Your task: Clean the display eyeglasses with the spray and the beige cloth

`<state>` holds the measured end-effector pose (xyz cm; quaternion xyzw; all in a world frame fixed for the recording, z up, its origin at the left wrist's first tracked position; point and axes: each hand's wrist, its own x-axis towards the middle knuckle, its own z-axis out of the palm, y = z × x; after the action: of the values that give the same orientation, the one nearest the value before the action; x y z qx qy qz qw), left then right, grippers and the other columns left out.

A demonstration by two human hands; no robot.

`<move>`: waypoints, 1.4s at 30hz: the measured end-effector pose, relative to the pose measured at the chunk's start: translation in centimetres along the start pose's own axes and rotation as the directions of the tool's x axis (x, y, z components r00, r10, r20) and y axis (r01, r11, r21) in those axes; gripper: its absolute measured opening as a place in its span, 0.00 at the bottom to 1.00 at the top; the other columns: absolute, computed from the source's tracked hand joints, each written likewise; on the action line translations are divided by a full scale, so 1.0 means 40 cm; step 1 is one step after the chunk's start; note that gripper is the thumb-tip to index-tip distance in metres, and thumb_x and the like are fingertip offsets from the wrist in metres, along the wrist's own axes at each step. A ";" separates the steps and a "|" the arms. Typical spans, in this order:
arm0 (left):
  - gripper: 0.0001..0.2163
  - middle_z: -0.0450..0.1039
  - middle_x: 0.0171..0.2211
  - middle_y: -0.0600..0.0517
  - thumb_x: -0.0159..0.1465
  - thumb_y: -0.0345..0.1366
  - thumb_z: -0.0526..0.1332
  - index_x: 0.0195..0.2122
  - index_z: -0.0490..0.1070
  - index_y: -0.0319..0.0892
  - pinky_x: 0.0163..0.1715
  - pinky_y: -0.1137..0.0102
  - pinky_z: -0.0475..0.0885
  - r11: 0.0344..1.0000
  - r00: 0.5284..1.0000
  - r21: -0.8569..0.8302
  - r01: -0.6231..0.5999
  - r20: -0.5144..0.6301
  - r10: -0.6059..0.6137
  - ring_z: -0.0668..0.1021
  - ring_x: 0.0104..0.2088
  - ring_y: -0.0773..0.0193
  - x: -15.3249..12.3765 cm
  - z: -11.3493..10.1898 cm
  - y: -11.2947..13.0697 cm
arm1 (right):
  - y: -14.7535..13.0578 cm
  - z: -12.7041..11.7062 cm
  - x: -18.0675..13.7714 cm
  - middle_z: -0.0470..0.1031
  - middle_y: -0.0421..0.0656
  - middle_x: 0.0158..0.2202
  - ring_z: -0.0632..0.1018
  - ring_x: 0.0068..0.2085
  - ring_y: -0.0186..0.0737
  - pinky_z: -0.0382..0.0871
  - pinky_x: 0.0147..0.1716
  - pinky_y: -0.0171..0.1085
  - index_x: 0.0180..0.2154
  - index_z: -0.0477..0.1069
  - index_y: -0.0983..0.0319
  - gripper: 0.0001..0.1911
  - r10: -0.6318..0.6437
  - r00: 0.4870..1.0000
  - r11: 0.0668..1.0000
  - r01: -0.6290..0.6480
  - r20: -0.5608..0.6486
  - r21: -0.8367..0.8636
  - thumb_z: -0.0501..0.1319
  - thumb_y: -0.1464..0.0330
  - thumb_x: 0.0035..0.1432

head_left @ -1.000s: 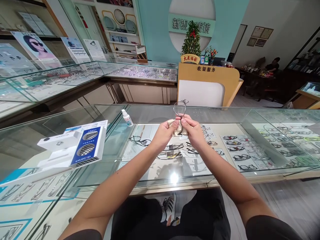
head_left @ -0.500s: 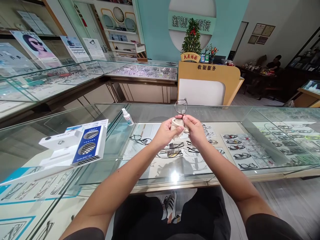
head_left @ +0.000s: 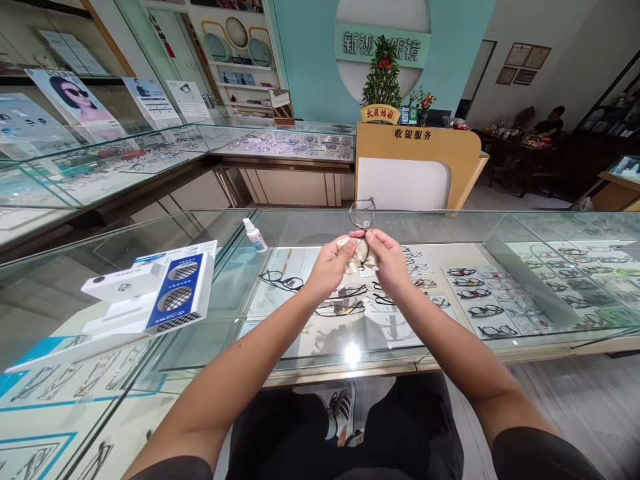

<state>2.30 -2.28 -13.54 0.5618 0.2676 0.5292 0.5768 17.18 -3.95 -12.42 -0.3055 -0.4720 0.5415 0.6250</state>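
Note:
A pair of thin-rimmed eyeglasses (head_left: 362, 213) is held up above the glass counter, one round lens standing clear over my fingers. My left hand (head_left: 327, 267) is closed on a cream cloth (head_left: 355, 261), its thumb pressing the cloth where the lower lens lies, mostly hidden. With fingers pinched, my right hand (head_left: 391, 263) grips the eyeglasses near the bridge, and some cloth bunches against its palm. A white spray bottle (head_left: 255, 236) stands on the counter to the left of my hands.
Under the glass countertop (head_left: 310, 230) lie rows of frames (head_left: 485, 311). A blue and white display box (head_left: 180, 290) stands at left. Beyond are more showcases (head_left: 295, 143) and a yellow cashier desk (head_left: 420, 143). A person (head_left: 550, 125) sits at the far right.
My left thumb has shifted up and inward over the cloth, and the cloth is bunched differently. The eyeglasses and my right hand stay in nearly the same place.

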 end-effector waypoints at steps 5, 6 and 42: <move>0.28 0.78 0.34 0.52 0.63 0.55 0.78 0.55 0.80 0.40 0.38 0.70 0.72 0.997 0.982 -0.019 0.074 0.178 -0.069 0.77 0.35 0.65 0.008 -0.028 0.011 | -0.012 -0.007 0.010 0.90 0.43 0.45 0.85 0.52 0.51 0.80 0.48 0.44 0.37 0.85 0.55 0.20 0.040 0.999 0.998 -0.039 -0.016 0.052 0.76 0.46 0.56; 0.29 0.79 0.34 0.52 0.62 0.54 0.79 0.55 0.80 0.39 0.37 0.71 0.72 0.997 0.980 -0.002 0.078 0.181 -0.076 0.76 0.34 0.66 0.009 -0.029 0.014 | -0.013 -0.007 0.010 0.90 0.43 0.46 0.86 0.51 0.51 0.80 0.48 0.44 0.37 0.86 0.55 0.20 0.043 0.999 0.997 -0.042 -0.012 0.057 0.76 0.46 0.56; 0.30 0.80 0.34 0.50 0.64 0.65 0.72 0.46 0.81 0.39 0.37 0.69 0.73 0.998 0.999 0.053 0.026 0.027 -0.027 0.76 0.33 0.65 0.013 -0.017 0.002 | 0.006 0.007 -0.003 0.89 0.43 0.49 0.86 0.50 0.48 0.80 0.54 0.45 0.40 0.85 0.54 0.21 0.010 1.000 1.000 -0.010 -0.029 -0.001 0.75 0.45 0.58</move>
<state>1.82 -1.58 -13.45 0.5802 0.2808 0.5067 0.5724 16.85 -4.04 -12.55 -0.3162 -0.4616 0.5396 0.6291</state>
